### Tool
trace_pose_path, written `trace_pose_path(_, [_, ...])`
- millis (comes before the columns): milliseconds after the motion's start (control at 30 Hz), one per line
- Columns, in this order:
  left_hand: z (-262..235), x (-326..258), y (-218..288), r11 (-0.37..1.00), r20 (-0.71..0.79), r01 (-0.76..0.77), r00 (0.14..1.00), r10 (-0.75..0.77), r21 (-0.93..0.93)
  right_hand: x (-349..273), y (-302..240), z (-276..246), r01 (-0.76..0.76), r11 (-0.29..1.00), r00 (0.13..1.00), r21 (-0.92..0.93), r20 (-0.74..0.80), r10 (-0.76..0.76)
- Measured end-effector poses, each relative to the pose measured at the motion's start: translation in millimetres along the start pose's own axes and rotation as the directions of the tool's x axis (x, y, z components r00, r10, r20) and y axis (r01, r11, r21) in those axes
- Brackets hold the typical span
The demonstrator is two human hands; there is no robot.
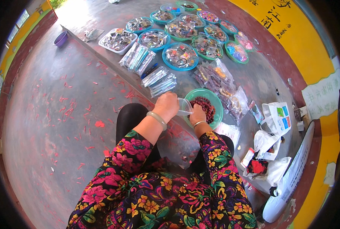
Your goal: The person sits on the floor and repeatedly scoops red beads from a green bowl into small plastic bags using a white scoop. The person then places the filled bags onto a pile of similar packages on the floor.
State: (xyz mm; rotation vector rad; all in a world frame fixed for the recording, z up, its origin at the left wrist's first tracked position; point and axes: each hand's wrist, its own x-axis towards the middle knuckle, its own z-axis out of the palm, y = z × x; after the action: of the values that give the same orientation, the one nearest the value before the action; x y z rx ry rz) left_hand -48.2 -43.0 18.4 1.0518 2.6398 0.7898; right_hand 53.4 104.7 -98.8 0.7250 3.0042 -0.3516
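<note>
My left hand (pixel 167 107) is closed on a small clear plastic bag (pixel 184 107), which stretches across to my right hand. Over the near side of a green basin (pixel 217 102), my right hand (pixel 198 114) has its fingers drawn together at the bag's edge. Its fingertips are partly hidden, so whether they also hold a bead string cannot be told. Strings of dark red beads (pixel 208 107) lie heaped in the basin, around and beyond my right hand. A pale bangle (pixel 157 120) circles my left wrist, and a thinner one is on the right.
Ahead stand several basins of small bagged goods, including a blue one (pixel 180 69). Silvery packets (pixel 161 81) lie left of the green basin, bagged beads (pixel 218 78) beyond it. White bags (pixel 275 119) sit at right. Red scraps (pixel 99 124) dot the floor at left.
</note>
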Motion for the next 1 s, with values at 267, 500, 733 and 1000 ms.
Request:
trace_pose_path(267, [11, -1, 0, 0.995, 0.050, -0.017, 0.999, 0.023, -0.102, -5, 30, -85, 0.029, 0.948, 0.967, 0.318, -0.250, 0.054])
trace_pose_path(500, [14, -5, 11, 0.991, 0.058, -0.026, 0.998, 0.033, -0.128, -41, 37, -128, 0.152, 0.668, 0.943, 0.729, -0.309, 0.122])
trace_pose_path(733, [26, -1, 13, 0.993, 0.087, -0.039, 0.995, 0.049, -0.115, -60, 20, -145, 0.157, 0.459, 0.980, 0.874, -0.196, 0.039])
trace_pose_path(1000, [23, -3, 22, 0.976, 0.079, -0.068, 0.993, 0.087, -0.207, -57, 10, -134, 0.329, 0.731, 0.941, 0.597, -0.269, -0.204])
